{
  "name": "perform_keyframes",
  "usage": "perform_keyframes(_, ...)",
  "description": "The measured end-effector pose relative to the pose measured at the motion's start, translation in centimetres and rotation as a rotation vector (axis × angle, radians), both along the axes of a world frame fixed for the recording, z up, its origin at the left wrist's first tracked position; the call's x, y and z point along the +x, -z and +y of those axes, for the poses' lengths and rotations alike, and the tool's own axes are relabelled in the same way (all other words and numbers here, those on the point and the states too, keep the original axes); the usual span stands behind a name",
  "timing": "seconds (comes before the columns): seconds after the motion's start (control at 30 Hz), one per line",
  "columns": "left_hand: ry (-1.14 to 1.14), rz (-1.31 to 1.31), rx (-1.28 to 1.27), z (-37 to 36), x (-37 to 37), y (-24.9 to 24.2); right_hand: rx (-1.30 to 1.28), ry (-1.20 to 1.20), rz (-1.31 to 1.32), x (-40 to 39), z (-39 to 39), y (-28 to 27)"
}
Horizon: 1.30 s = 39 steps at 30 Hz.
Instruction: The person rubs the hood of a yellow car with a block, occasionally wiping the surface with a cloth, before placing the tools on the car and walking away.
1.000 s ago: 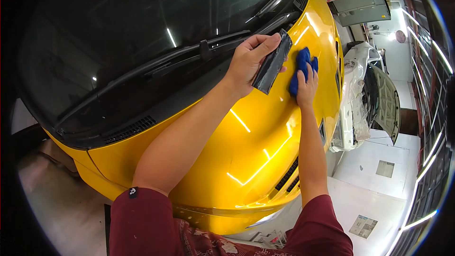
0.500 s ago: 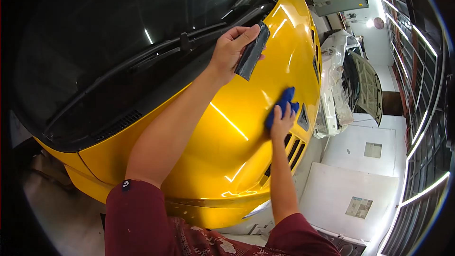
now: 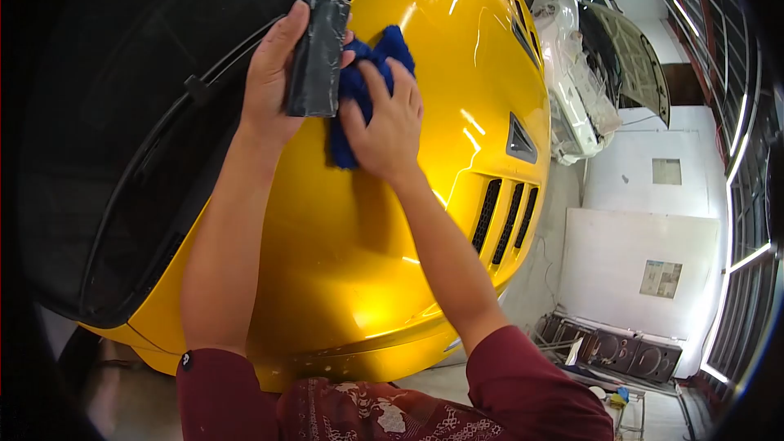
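Note:
My left hand (image 3: 268, 86) grips a dark, rectangular block (image 3: 321, 53) with a scuffed, shiny face, held up above the car near the base of the windshield. Just right of it, my right hand (image 3: 385, 131) presses a fluffy blue cloth (image 3: 345, 147) onto the glossy yellow hood (image 3: 327, 278), fingers curled over it. The block covers part of the cloth's left side. Some fingertips of my left hand show behind the block's right edge.
A dark windshield (image 3: 106, 90) with a wiper (image 3: 196, 88) lies left of the hood. Slatted vents (image 3: 508, 216) and a triangular inlet (image 3: 521, 139) sit at the hood's front. Beyond stands a white car (image 3: 563, 73) with its hood (image 3: 633, 65) raised.
My right hand has slid the blue cloth across the hood toward the windshield, beside my left hand. The block now shows its broad face. The view has shifted as well.

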<state>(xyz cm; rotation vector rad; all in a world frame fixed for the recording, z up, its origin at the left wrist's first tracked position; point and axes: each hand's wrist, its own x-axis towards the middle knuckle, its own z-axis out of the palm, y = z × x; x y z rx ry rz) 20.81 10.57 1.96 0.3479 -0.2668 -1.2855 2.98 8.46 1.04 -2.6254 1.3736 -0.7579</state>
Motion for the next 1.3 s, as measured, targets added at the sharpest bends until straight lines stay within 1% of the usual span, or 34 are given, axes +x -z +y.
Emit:
perform_keyframes(0.1,0.027,-0.068,-0.031,-0.1,0.1,0.3,-0.051,0.056,-0.004,-2.7,-6.5,1.1)
perform_keyframes(0.17,0.005,-0.048,-0.014,-0.2,-0.2,0.2,-0.086,0.146,0.034,-6.7,-11.2,2.3)
perform_keyframes(0.23,-0.02,0.0,-0.009,-0.2,-0.5,0.1,-0.07,0.229,0.073,-11.9,-14.9,2.9)
perform_keyframes(0.3,-0.031,-0.035,-0.006,-0.2,-0.3,0.1,-0.046,0.343,0.116,-17.5,-16.6,4.3)
perform_keyframes(0.33,-0.039,-0.063,0.002,-0.2,-0.4,0.2,-0.01,0.401,0.123,-18.9,-16.3,4.8)
perform_keyframes(0.4,-0.043,-0.092,0.008,-0.2,-0.6,0.2,0.055,0.517,0.139,-21.1,-14.6,4.6)
perform_keyframes(0.53,-0.026,-0.12,-0.017,-0.7,-0.6,0.5,0.045,0.581,0.133,-20.0,-8.2,4.8)
perform_keyframes(0.57,-0.021,-0.12,-0.025,-0.8,-0.6,0.7,-0.006,0.542,0.139,-19.6,-6.1,5.3)
perform_keyframes(0.63,-0.02,-0.114,-0.026,-0.6,-0.9,1.0,-0.032,0.432,0.108,-16.5,0.1,4.0)
perform_keyframes(0.7,-0.033,-0.11,-0.028,-0.6,-0.8,0.9,-0.027,0.331,0.109,-13.8,6.5,2.8)
perform_keyframes(0.77,-0.032,-0.103,-0.031,-0.5,-0.8,1.0,0.033,0.248,0.113,-11.8,12.0,1.5)
perform_keyframes(0.83,-0.025,-0.104,-0.027,-0.5,-0.5,1.0,0.077,0.172,0.138,-11.7,14.0,0.9)
perform_keyframes(0.9,-0.028,-0.088,-0.036,-0.3,-0.6,1.0,0.113,0.126,0.122,-12.2,11.9,0.2)
perform_keyframes(0.93,-0.031,-0.079,-0.041,-0.2,-0.8,0.9,0.088,0.13,0.116,-12.9,10.1,0.7)
perform_keyframes(1.0,-0.023,-0.064,-0.036,-0.3,-0.9,0.9,0.066,0.233,0.108,-14.3,5.2,1.7)
perform_keyframes(1.03,-0.024,-0.06,-0.035,-0.4,-0.8,0.9,0.029,0.25,0.108,-15.8,1.9,2.8)
perform_keyframes(1.13,-0.016,-0.036,-0.01,-0.4,-0.9,0.3,0.009,0.406,0.159,-18.0,-8.5,4.5)
perform_keyframes(1.17,-0.025,-0.031,-0.016,-0.3,-1.0,0.1,-0.02,0.413,0.215,-18.0,-12.0,4.9)
perform_keyframes(1.2,-0.02,-0.022,-0.004,-0.3,-1.1,0.1,-0.033,0.398,0.362,-19.3,-17.0,6.6)
perform_keyframes(1.23,-0.023,-0.026,0.005,-0.3,-1.2,0.1,0.058,0.479,0.297,-16.2,-18.6,5.2)
perform_keyframes(1.27,-0.031,-0.018,0.015,-0.3,-1.2,0.0,0.11,0.504,0.287,-12.7,-19.6,3.7)
perform_keyframes(1.3,-0.028,-0.014,0.023,-0.2,-1.2,-0.1,0.034,0.391,0.335,-11.3,-23.0,5.4)
